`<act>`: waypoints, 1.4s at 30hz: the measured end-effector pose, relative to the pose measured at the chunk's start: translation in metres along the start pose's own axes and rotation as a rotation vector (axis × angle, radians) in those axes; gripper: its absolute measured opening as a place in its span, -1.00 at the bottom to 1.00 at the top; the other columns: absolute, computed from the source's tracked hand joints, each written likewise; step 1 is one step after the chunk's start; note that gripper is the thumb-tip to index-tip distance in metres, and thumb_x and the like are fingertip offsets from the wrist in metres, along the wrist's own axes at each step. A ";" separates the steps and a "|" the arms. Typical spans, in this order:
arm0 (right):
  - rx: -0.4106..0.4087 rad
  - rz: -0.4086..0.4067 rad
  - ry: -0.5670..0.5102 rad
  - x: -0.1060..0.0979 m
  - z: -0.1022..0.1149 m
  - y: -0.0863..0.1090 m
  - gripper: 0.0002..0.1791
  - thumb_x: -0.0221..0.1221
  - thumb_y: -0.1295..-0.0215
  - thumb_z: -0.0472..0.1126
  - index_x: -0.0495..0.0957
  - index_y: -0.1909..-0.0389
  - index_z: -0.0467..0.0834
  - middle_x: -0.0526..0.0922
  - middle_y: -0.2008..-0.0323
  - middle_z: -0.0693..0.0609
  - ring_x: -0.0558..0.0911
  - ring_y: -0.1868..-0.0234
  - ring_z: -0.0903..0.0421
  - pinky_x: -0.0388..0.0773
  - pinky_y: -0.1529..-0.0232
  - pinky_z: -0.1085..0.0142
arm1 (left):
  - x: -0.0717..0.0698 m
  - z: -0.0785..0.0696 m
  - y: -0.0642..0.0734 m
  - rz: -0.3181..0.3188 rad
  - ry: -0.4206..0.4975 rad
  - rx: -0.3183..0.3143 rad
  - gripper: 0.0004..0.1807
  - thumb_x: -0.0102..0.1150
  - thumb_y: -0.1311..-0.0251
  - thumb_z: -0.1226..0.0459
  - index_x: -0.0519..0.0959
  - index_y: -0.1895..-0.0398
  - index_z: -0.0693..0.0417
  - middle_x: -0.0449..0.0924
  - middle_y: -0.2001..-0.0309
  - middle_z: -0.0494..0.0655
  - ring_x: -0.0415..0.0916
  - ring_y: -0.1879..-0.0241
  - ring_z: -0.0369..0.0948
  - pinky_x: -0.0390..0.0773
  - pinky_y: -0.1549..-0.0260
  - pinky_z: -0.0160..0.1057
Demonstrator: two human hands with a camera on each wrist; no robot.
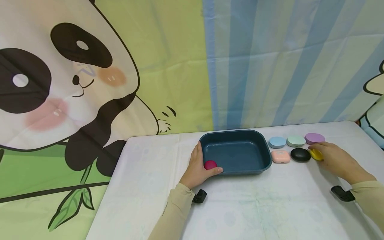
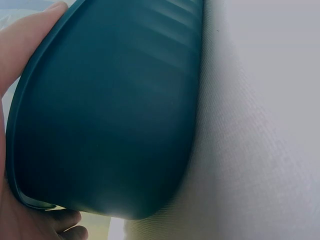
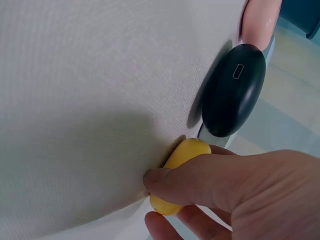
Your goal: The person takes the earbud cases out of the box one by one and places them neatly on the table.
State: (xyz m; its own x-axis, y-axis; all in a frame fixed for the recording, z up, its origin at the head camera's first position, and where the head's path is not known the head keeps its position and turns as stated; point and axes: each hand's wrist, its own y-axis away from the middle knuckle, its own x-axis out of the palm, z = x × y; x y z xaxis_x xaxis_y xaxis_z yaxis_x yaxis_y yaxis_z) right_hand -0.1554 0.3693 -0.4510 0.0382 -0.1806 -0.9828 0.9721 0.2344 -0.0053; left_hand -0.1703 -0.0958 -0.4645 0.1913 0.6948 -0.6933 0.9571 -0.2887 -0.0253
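My left hand (image 1: 196, 166) grips the left front corner of a dark blue plastic basin (image 1: 237, 172). The thumb (image 2: 30, 40) lies on the rim and the fingers are around the side. Inside the basin, near that thumb, sits a round dark-pink thing (image 1: 210, 164). At the right, my right hand (image 1: 336, 160) pinches a small yellow earbud case (image 3: 187, 150) between thumb and fingers, at the table surface. Just left of it lies a glossy black earbud case (image 3: 234, 90), whose charging port shows in the right wrist view. A pink earbud case (image 1: 280, 156) comes after that, beside the basin.
Behind the front row are a light blue case (image 1: 277, 142), a mint green case (image 1: 296, 141) and a purple case (image 1: 314, 138). A white cloth covers the table (image 1: 240, 206). A printed curtain with a panda (image 1: 90, 76) hangs behind it.
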 end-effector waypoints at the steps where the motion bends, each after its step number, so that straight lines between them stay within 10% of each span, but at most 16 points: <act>1: 0.002 0.002 0.002 0.000 0.001 0.000 -0.47 0.32 0.11 -0.49 0.45 0.01 -0.43 0.44 0.04 -0.45 0.40 0.05 -0.42 0.28 0.04 -0.29 | 0.000 0.000 0.000 0.002 0.001 -0.001 0.40 0.13 0.32 -0.47 -0.43 -0.46 -0.10 -0.40 -0.47 -0.19 -0.38 -0.42 -0.17 -0.02 -0.30 0.03; 10: 0.007 -0.054 0.049 -0.011 0.014 0.005 -0.35 0.34 0.21 -0.51 0.44 -0.05 -0.37 0.38 -0.02 -0.43 0.36 0.03 -0.43 0.31 0.11 -0.30 | -0.001 0.000 0.001 0.007 0.002 -0.003 0.39 0.14 0.30 -0.46 -0.44 -0.45 -0.10 -0.40 -0.47 -0.18 -0.38 -0.42 -0.17 0.01 -0.30 0.03; 25: -0.252 -0.335 0.035 -0.038 0.088 -0.010 -0.40 0.40 0.27 -0.47 0.53 0.04 -0.30 0.49 0.01 -0.30 0.45 0.01 -0.28 0.50 0.28 -0.07 | -0.003 0.000 0.001 0.018 0.008 0.019 0.41 0.17 0.29 -0.43 -0.45 -0.45 -0.07 -0.42 -0.47 -0.17 -0.41 -0.42 -0.21 0.01 -0.30 0.00; 42: -0.302 -0.278 -0.047 -0.030 0.158 -0.040 -0.43 0.39 0.03 -0.24 0.48 -0.07 -0.23 0.47 -0.03 -0.21 0.50 0.01 -0.14 0.55 0.19 0.05 | -0.004 -0.002 0.000 0.017 -0.002 0.017 0.42 0.19 0.32 -0.44 -0.43 -0.46 -0.06 -0.41 -0.47 -0.21 -0.37 -0.42 -0.22 0.07 -0.29 -0.03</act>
State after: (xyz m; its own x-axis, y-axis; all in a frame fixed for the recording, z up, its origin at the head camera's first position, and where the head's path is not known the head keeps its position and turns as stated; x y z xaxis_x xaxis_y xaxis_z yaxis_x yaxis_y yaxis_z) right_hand -0.1588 0.2149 -0.3918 -0.1994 -0.3183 -0.9268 0.8356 0.4387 -0.3305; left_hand -0.1702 -0.0974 -0.4606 0.2074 0.6881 -0.6954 0.9498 -0.3118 -0.0253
